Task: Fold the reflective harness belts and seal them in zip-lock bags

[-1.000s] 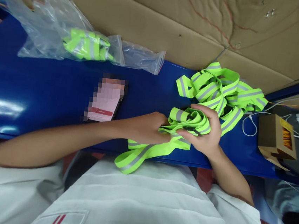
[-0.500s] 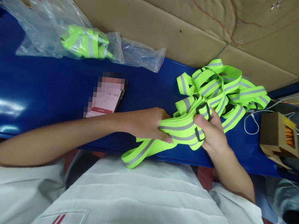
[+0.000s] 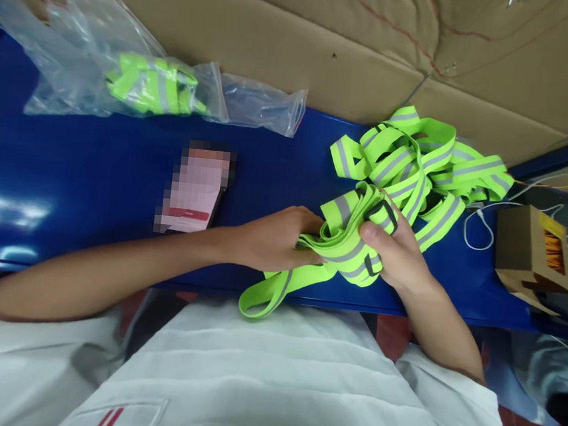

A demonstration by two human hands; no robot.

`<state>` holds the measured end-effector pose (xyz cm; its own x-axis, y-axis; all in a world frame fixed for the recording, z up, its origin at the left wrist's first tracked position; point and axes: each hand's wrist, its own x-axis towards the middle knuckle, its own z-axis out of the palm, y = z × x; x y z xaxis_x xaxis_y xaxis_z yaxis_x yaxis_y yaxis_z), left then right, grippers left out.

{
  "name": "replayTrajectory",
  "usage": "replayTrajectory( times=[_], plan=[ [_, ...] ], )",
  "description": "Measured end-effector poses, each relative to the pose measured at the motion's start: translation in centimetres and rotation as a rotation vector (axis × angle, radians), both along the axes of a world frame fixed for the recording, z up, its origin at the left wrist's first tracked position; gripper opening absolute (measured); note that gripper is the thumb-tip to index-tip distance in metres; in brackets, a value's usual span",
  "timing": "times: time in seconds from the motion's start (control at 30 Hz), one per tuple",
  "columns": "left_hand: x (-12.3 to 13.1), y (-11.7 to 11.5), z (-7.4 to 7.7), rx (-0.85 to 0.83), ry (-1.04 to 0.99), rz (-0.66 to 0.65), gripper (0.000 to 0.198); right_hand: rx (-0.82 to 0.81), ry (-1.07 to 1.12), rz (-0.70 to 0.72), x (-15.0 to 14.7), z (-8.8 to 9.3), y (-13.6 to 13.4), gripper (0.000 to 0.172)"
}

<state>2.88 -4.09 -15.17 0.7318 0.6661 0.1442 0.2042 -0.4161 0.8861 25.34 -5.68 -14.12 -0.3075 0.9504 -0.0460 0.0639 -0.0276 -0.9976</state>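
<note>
A folded bundle of neon-yellow reflective strap [image 3: 348, 246] with a grey stripe and black plastic buckles is between my two hands. My right hand [image 3: 398, 247] grips its right end, thumb on top beside the buckles. My left hand [image 3: 286, 240] is closed around the left end of the folds, its fingertips hidden behind and inside the strap. One loop of the strap hangs down toward the table's front edge. Just behind the bundle lies a tangled heap of the same reflective straps [image 3: 439, 161].
Clear plastic bags [image 3: 80, 79], one holding a folded neon strap [image 3: 153, 86], lie along the back left. A phone [image 3: 195, 191] rests on the blue table [image 3: 91, 174]. At the right are a small cardboard box [image 3: 521, 249] and a white cable [image 3: 477, 235]. Cardboard [image 3: 301, 34] lines the back.
My left hand has shifted slightly left and its fingers have moved in behind the folds. The hanging loop has swung slightly right and narrowed. My right hand keeps its grip.
</note>
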Motion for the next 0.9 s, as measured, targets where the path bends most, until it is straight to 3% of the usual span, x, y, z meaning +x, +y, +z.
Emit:
replayTrajectory(
  times=[0.07, 0.23, 0.33, 0.4, 0.5, 0.57, 0.7, 0.77, 0.83, 0.9],
  plan=[
    [0.0, 0.0, -0.1, 0.026, 0.013, 0.004, 0.011, 0.06, -0.05, -0.024, -0.2, 0.1, 0.0, 0.051],
    [-0.1, 0.1, 0.0, 0.134, 0.012, -0.055, 0.018, 0.147, -0.112, 0.07, -0.4, -0.2, 0.7, 0.053],
    [0.0, 0.2, 0.1, 0.08, -0.053, -0.047, 0.025, 0.322, -0.176, -0.03, -0.5, -0.8, 1.2, 0.072],
    [0.0, 0.2, 0.1, 0.031, -0.068, -0.023, 0.027, 0.476, -0.235, -0.155, -0.6, -1.0, 1.2, 0.075],
    [-0.1, 0.1, 0.0, -0.026, -0.06, -0.002, 0.025, 0.648, -0.317, -0.255, -0.4, -0.8, 0.9, 0.047],
    [-0.2, 0.1, -0.1, -0.056, -0.043, 0.01, 0.022, 0.694, -0.367, -0.196, -0.1, -0.3, 0.5, 0.034],
    [-0.2, 0.2, -0.3, -0.159, -0.013, 0.084, 0.024, 0.707, -0.462, 0.091, 0.0, 0.4, 0.2, 0.069],
    [-0.1, 0.3, -0.4, -0.162, -0.012, 0.1, 0.024, 0.715, -0.532, 0.141, -0.3, 0.3, 0.1, 0.091],
    [0.0, 0.4, -0.5, -0.135, -0.019, 0.088, 0.028, 0.696, -0.563, 0.096, -0.7, 0.0, 0.0, 0.094],
    [0.0, 0.4, -0.3, -0.123, -0.03, 0.065, 0.031, 0.635, -0.532, 0.054, -1.0, -0.2, 0.0, 0.083]
  ],
)
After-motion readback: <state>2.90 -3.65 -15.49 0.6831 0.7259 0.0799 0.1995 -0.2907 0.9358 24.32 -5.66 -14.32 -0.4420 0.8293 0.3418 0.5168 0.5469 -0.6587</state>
